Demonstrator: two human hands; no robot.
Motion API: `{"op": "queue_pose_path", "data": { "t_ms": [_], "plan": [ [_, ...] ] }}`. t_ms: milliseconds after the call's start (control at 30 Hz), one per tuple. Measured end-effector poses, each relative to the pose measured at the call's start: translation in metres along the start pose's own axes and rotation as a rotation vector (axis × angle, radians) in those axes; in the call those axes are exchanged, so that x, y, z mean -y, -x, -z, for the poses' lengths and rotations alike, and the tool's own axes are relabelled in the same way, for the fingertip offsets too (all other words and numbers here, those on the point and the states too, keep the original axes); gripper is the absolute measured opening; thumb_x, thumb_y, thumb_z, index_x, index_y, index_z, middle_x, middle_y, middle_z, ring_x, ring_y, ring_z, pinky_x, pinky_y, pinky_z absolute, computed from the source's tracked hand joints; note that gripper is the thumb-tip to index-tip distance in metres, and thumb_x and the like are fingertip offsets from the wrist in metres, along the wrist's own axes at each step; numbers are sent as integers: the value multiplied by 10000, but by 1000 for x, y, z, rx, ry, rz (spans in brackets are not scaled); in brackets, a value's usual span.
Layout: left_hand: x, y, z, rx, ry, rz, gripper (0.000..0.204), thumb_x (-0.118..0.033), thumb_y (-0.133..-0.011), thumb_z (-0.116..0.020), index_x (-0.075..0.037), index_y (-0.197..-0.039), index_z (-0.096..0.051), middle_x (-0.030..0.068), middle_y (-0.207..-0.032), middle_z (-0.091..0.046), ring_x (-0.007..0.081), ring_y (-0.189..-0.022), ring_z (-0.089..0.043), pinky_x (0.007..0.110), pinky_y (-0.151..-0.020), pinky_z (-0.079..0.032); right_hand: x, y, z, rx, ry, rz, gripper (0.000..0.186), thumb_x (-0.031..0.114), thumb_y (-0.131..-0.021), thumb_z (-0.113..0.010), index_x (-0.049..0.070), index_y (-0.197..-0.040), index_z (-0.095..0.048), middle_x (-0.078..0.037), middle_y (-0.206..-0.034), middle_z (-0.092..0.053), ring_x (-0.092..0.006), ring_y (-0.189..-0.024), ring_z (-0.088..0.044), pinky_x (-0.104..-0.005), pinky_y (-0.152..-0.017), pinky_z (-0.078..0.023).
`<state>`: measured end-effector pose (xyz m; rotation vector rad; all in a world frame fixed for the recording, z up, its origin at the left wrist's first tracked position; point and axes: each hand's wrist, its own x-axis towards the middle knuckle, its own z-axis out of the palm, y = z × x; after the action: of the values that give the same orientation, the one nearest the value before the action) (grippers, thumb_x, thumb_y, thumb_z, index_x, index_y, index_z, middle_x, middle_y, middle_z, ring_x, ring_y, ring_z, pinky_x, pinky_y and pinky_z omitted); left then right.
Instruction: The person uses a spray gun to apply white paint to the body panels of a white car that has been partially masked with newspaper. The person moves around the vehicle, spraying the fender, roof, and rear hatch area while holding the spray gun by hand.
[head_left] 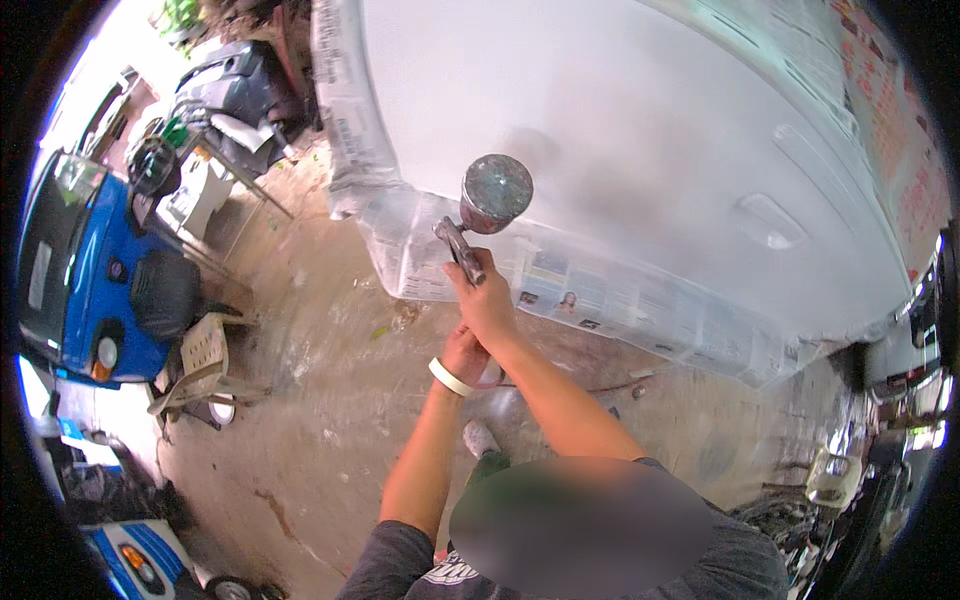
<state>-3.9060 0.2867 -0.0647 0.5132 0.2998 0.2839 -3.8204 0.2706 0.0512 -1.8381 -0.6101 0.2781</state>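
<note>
My right hand (487,302) is wrapped round the handle of a spray gun (460,250). Its round, paint-stained cup (498,190) stands up in front of a white vehicle panel (650,90). Just below and against the right hand is my left hand (463,352), with a white band on its wrist. Its fingers look closed but are partly hidden, so what they hold cannot be made out. A recessed handle (770,222) shows on the panel, and greyish patches darken its middle. Newspaper masking (590,290) and clear film run along the panel's edges.
A thin reddish hose (570,388) trails across the concrete floor (320,440) behind my hands. At left are a blue vehicle (110,290), a plastic chair (205,360) and a metal-legged stand (245,170). Cluttered parts and a pale container (833,477) line the right.
</note>
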Motion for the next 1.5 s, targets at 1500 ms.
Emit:
{"op": "queue_pose_path", "data": {
  "t_ms": [1500],
  "plan": [
    [199, 206, 156, -16, -1470, 667, 417, -251, -948, -600, -45, -1306, -543, 93, -1129, -636, 208, -1019, -607, 346, -825, -517, -125, 164, 486, -780, 223, -314, 365, 353, -906, -673, 26, -1040, -579, -166, -819, -663, -322, -791, -651, -426, -731, -484]
  ]
}}
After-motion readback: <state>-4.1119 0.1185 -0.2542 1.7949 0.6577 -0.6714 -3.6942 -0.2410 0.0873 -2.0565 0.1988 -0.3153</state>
